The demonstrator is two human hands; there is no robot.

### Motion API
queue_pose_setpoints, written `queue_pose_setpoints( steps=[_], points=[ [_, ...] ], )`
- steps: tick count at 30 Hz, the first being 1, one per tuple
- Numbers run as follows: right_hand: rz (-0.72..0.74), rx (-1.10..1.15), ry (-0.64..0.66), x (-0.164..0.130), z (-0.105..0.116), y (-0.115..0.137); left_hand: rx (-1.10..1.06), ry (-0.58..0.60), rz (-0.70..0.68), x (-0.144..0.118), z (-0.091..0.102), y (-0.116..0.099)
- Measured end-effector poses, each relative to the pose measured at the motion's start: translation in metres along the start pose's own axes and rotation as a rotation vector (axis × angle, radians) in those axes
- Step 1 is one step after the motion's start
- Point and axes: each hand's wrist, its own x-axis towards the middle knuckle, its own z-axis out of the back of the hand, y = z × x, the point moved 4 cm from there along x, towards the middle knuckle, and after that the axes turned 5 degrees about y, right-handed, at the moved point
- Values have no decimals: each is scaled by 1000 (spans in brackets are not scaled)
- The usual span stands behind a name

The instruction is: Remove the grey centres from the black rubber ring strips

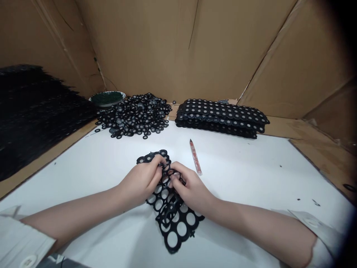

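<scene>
A black perforated sheet (177, 234) of joined rings, rubbery in look, lies over the white table in front of me, its near end full of large open holes. My left hand (146, 176) pinches its far left part between thumb and fingers. Close beside it, my right hand (192, 184) has thumb and forefinger closed on the sheet's right side, around one of the rings. Black strands bunch up on the sheet below the fingers. What exactly sits between the fingertips is partly hidden. Right of the hands lies a pencil-like stick (195, 158) with a dark pointed tip and reddish wrapping.
A heap of small black rings (136, 115) spreads at the back left, beside a bowl (107, 98) of dark green material. Stacked black ring sheets (220, 115) stand at the back right. A tall dark pile (33, 119) fills the left. Cardboard walls (156, 48) enclose the table.
</scene>
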Motion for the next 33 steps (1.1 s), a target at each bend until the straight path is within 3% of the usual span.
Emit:
queue_pose_setpoints(
  steps=[8, 14, 17, 22, 23, 25, 28, 33],
  points=[
    [20, -62, -29, -2, 1, 5, 183, 87, -29, 0, -9, -2],
    [-50, -76, -13, 2, 2, 1, -52, 147, -65, 0, -4, -8],
    [-89, -48, -14, 3, 2, -2, -177, 19, -14, 1, 4, -4],
    [-102, 53, -45, 4, 3, -3, -278, -484, 146, 0, 32, 19],
    [-94, 71, -53, 4, 4, -3, -254, -534, 152, -1, 36, 21],
    [-66, 86, -82, 4, 5, -1, -143, -471, 117, 1, 35, 18],
    [-33, 69, -92, 4, 5, 1, 88, -274, 57, 3, 23, 6],
    [2, 27, -38, 3, 2, 2, 387, -123, 21, 2, 3, -5]
  ],
)
